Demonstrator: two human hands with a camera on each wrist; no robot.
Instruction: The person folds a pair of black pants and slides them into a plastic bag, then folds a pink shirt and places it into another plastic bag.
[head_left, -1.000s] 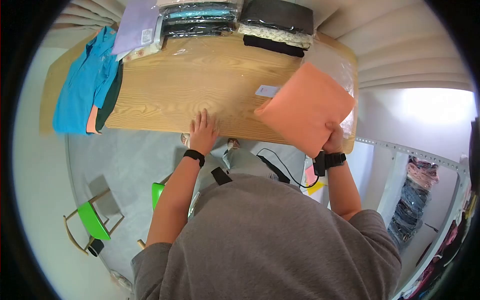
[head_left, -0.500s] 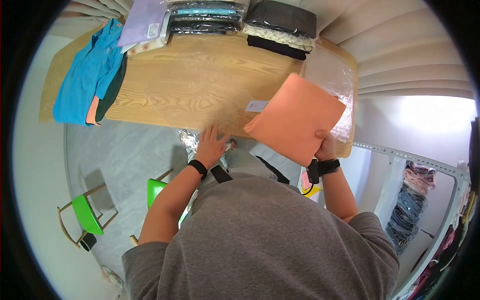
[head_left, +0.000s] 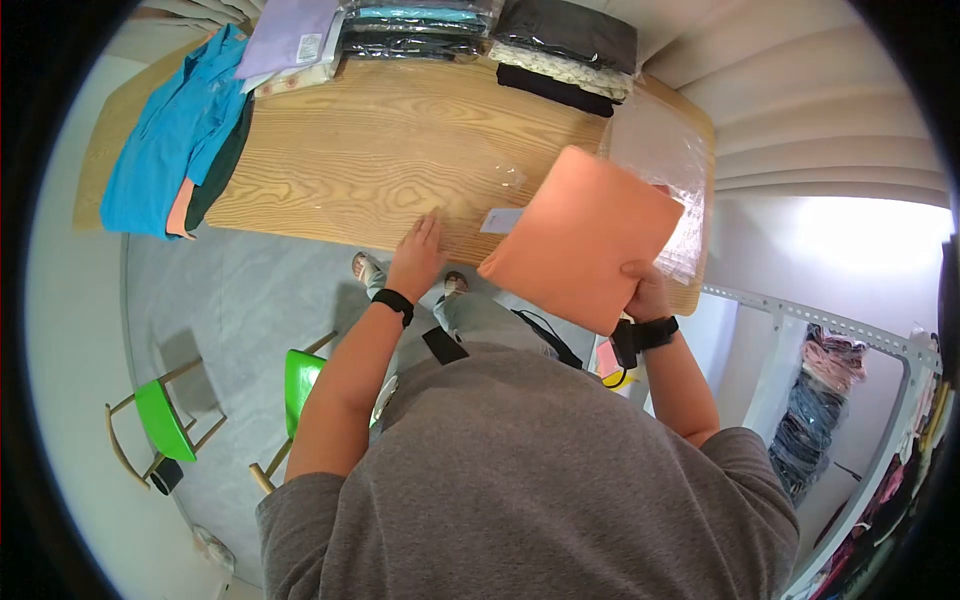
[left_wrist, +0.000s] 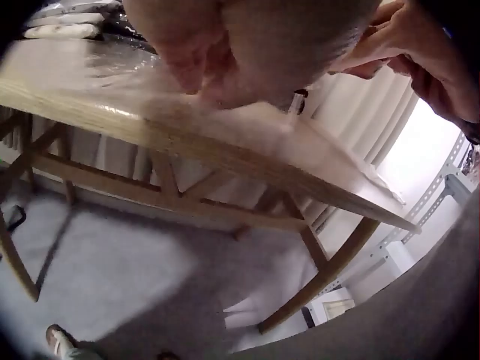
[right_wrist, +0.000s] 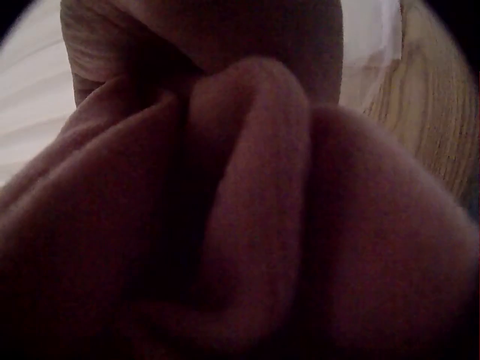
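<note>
A folded orange garment (head_left: 590, 235) is gripped at its lower right corner by my right hand (head_left: 650, 285), thumb on top, over the table's front edge. The right wrist view shows its thick folds (right_wrist: 262, 187) close up below the hand (right_wrist: 247, 34). My left hand (head_left: 418, 258) lies at the table's front edge, fingers straight and close together, left of the garment. In the left wrist view that hand (left_wrist: 255, 52) is over the tabletop, near thin clear plastic (left_wrist: 124, 71). A white card (head_left: 501, 220) lies partly beside the garment's left side.
Bagged clothes in a lilac bag (head_left: 290, 38) and dark stacks (head_left: 565, 35) stand along the back of the table (head_left: 330, 160). A blue garment (head_left: 170, 145) hangs over the left end. Clear plastic bags (head_left: 655, 140) lie at right. Green chairs (head_left: 162, 420) stand on the floor.
The orange garment has moved left and slightly toward the body with my right hand. My left hand dipped off the table edge and came back up. Shiny plastic seen below the edge is gone from there.
</note>
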